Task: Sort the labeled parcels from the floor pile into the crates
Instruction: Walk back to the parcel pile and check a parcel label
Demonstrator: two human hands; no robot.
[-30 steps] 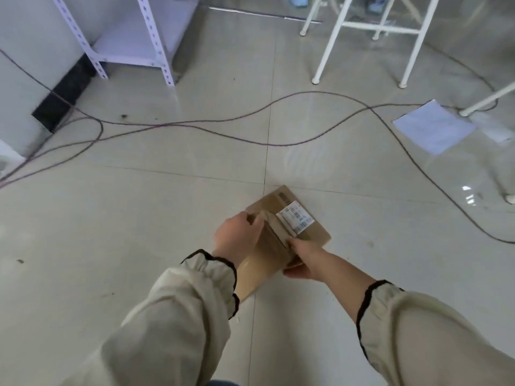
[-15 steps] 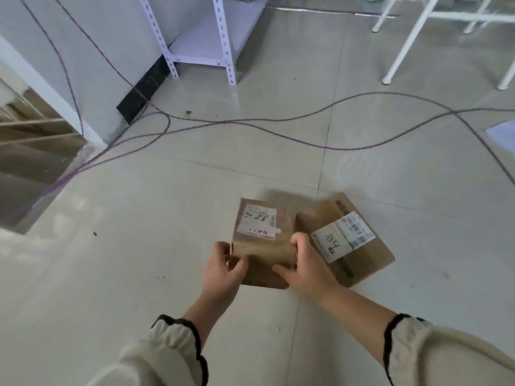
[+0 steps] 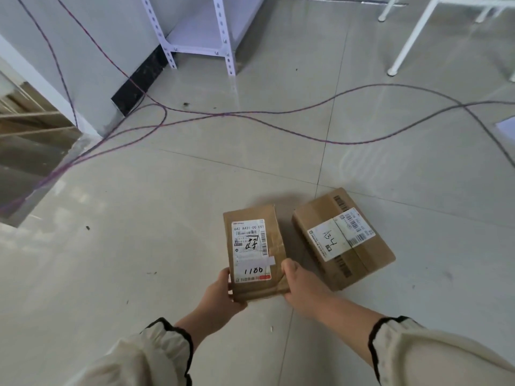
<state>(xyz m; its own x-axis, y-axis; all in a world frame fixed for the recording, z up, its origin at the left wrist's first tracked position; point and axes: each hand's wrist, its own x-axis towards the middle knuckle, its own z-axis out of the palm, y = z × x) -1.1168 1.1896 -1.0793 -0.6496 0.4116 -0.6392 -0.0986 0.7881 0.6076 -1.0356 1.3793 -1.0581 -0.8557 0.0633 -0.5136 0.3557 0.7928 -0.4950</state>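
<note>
Two brown cardboard parcels low on a pale tiled floor (image 3: 139,246). Flat on the tiles, the A34 parcel (image 3: 342,238): white label up with "A34" handwritten on it, barcode strips along the taped seam.

Just left of the A34 parcel, across a narrow gap, the 1100 parcel (image 3: 255,252): label up, "642 A431-00 051" printed at the top and "1100" handwritten lower down. Held at its near end from both sides. Left hand (image 3: 220,296) wrapped round the near left corner, thumb on the edge, fingers underneath. Right hand (image 3: 301,285) clamped on the near right corner, thumb on the top face, fingers hidden below, knuckles just beside the A34 parcel's near left side. Far end either on the tiles or just clear of them: cannot tell which.

Nearer than the A34 parcel, cream sleeves (image 3: 156,355) with dark cuffs on both forearms. Beyond the A34 parcel, thin dark cables (image 3: 250,114) snaking across the tiles. Far beyond it and to the left, a white slotted shelf rack (image 3: 200,37) against a grey wall. Far beyond it and to the right, white tube legs (image 3: 409,37). Beyond it at the right edge, the corner of a white sheet (image 3: 507,129).
</note>
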